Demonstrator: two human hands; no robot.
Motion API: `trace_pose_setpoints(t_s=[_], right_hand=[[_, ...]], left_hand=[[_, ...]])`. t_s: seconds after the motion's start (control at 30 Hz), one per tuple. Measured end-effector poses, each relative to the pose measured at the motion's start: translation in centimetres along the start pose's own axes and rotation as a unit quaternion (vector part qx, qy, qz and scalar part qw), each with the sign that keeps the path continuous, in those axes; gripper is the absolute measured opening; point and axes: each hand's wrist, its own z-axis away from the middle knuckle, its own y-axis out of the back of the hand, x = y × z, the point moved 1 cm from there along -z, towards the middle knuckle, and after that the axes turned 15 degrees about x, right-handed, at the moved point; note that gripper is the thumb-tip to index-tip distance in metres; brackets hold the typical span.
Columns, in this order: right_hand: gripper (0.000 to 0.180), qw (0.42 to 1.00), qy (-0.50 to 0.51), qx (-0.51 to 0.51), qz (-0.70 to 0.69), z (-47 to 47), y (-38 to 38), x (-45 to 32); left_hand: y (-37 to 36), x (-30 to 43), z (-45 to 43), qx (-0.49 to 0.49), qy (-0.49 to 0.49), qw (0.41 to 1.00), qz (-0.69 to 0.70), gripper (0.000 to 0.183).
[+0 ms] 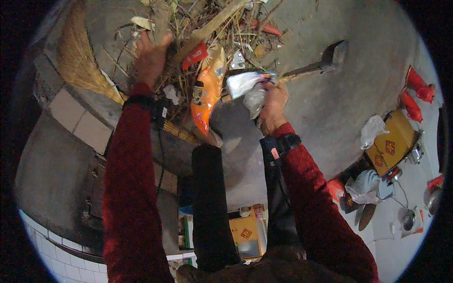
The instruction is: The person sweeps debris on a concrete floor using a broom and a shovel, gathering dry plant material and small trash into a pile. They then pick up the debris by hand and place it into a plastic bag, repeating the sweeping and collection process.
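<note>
My left hand (151, 60) reaches over a heap of dry twigs and litter (177, 70), its fingers spread and somewhat blurred. Just beyond its fingertips lies a pale scrap (142, 22). In my right hand (274, 106) are a crumpled silvery-white wrapper (244, 84) and a clear plastic piece (254, 102); motion blurs the wrapper. Between my hands, an orange plastic packet (205, 93) rests at the near edge of the heap. Next to it are a red wrapper (195, 56) and an empty-looking blister pack (237, 60).
A straw broom (76, 56) lies left of the heap. Right of it, a wooden-handled blade tool (318, 65) lies on the concrete floor (318, 113). Cardboard boxes (393, 138), plastic bags (366, 184) and red packets (412, 106) stand along the right. A dark cable hangs by my left forearm.
</note>
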Motion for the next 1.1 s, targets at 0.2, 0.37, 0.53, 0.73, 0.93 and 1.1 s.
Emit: trace_pose_setpoints(t_s=[0.2, 0.37, 0.53, 0.73, 0.93, 1.1], right_hand=[[0.096, 0.99, 0.024, -0.137, -0.013, 4.2, -7.8, 1.5], [0.092, 0.98, 0.195, 0.003, 0.041, 6.0, -6.3, 5.0], [0.086, 0.964, 0.227, 0.074, 0.119, 4.2, -3.6, 7.8], [0.109, 0.963, 0.268, 0.017, 0.033, 1.1, -4.2, 8.5], [0.086, 0.988, 0.144, -0.055, 0.021, 0.7, -8.1, 7.5], [0.054, 0.966, 0.023, -0.156, -0.207, 5.0, -8.4, 6.0]], left_hand=[[-0.9, -1.0, -0.3, 0.043, -0.053, 0.998, -0.008, 0.117], [-1.9, -2.5, -0.6, 0.033, -0.079, 0.996, -0.004, 0.12], [-1.9, -2.6, -0.8, 0.014, -0.048, 0.998, 0.031, 0.121], [-1.1, -0.8, -0.2, 0.005, 0.024, 0.999, -0.021, 0.123], [0.6, 1.5, 0.4, -0.032, 0.029, 0.999, -0.007, 0.117], [0.2, 1.1, 0.4, -0.049, 0.036, 0.998, -0.001, 0.115]])
